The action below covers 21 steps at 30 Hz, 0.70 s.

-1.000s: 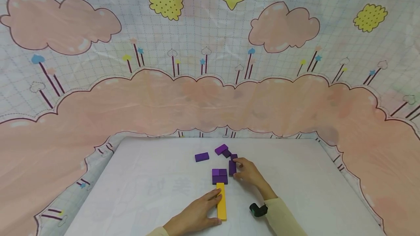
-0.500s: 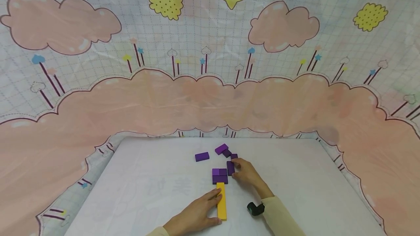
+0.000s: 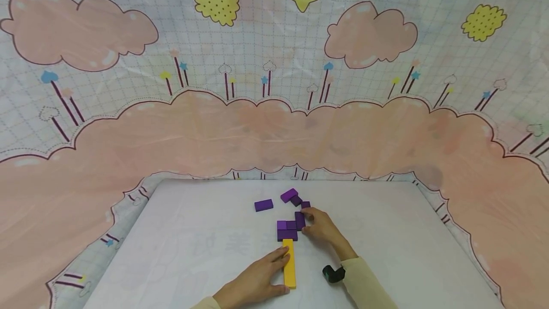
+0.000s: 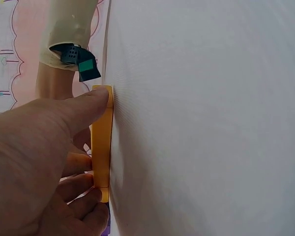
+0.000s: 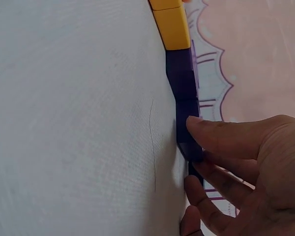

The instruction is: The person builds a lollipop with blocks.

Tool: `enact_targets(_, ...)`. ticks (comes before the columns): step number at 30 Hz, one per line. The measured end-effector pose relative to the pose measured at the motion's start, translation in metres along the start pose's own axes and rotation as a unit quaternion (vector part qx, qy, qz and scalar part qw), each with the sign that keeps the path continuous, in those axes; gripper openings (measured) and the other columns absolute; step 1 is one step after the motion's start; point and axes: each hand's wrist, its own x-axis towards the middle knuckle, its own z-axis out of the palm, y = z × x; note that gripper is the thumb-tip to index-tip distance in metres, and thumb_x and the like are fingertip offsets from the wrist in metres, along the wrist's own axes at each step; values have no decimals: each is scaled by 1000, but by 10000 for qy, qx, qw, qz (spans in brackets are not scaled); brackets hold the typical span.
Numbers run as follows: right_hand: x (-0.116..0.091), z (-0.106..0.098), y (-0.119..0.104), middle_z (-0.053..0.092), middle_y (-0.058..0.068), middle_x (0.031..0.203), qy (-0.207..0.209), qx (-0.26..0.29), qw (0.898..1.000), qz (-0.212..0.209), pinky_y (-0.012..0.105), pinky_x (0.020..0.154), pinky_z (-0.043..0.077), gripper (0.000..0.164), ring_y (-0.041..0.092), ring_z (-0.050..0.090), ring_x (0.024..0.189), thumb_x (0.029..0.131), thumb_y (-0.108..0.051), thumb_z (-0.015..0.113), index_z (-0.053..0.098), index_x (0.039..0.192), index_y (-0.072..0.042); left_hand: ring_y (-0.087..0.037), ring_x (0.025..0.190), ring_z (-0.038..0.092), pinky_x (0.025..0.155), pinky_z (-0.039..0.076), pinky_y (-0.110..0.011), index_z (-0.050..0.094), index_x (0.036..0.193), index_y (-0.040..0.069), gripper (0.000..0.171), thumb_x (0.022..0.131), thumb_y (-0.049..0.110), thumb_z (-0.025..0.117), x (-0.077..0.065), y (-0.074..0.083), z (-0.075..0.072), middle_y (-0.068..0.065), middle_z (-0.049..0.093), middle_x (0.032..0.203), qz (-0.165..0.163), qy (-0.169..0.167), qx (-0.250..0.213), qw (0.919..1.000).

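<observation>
In the head view my left hand (image 3: 257, 280) lies along a long yellow block strip (image 3: 289, 271), its thumb at the near end and fingertips by the far part. Thin seams cross this strip in the left wrist view. Beyond its far end sits a compact cluster of purple blocks (image 3: 287, 236). My right hand (image 3: 324, 231) pinches an oblong purple block (image 3: 299, 221) between thumb and fingers, right at the cluster's right side. From the right wrist, the thumb (image 5: 221, 137) lies over the held block (image 5: 187, 118), in line with the cluster (image 5: 181, 73) and yellow strip (image 5: 173, 29).
Farther back lie a lone purple block (image 3: 263, 205) to the left, a purple block (image 3: 289, 195) with a darker small one (image 3: 296, 200) against it, and another small block (image 3: 305, 204) by my right fingertips. The white tabletop (image 3: 180, 237) meets a cloud-patterned cloth (image 3: 274, 142) behind.
My right hand has slid the oblong purple block leftward, from a gap away to right against the cluster's side. The left hand and yellow strip have stayed put.
</observation>
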Motion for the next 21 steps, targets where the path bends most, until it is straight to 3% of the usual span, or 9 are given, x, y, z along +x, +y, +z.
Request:
enact_targets(5, 0, 1, 1, 65, 19, 125, 37, 19, 10000, -74, 52, 101, 49, 53, 34, 61, 112, 76, -5, 80, 63, 127, -5, -17, 146, 36, 114, 42, -40, 47, 147, 17, 74, 87, 57, 65, 0, 0, -1, 4, 32, 161, -21, 2, -25, 10000)
enact_targets(13, 0, 1, 0, 63, 19, 129, 16, 85, 9998, 153, 52, 105, 47, 56, 36, 59, 119, 77, -9, 82, 62, 130, -7, -18, 145, 38, 112, 44, -41, 47, 147, 17, 74, 87, 57, 65, 0, -1, -1, 2, 33, 160, 32, 17, 10, 10000)
enact_targets(21, -1, 0, 3, 64, 20, 125, 105, 128, 9998, -70, 53, 103, 48, 50, 36, 61, 116, 81, -13, 78, 63, 128, -5, -18, 145, 37, 112, 43, -41, 47, 147, 18, 75, 86, 58, 65, 1, -1, 0, 4, 33, 161, -35, -49, -47, 10000)
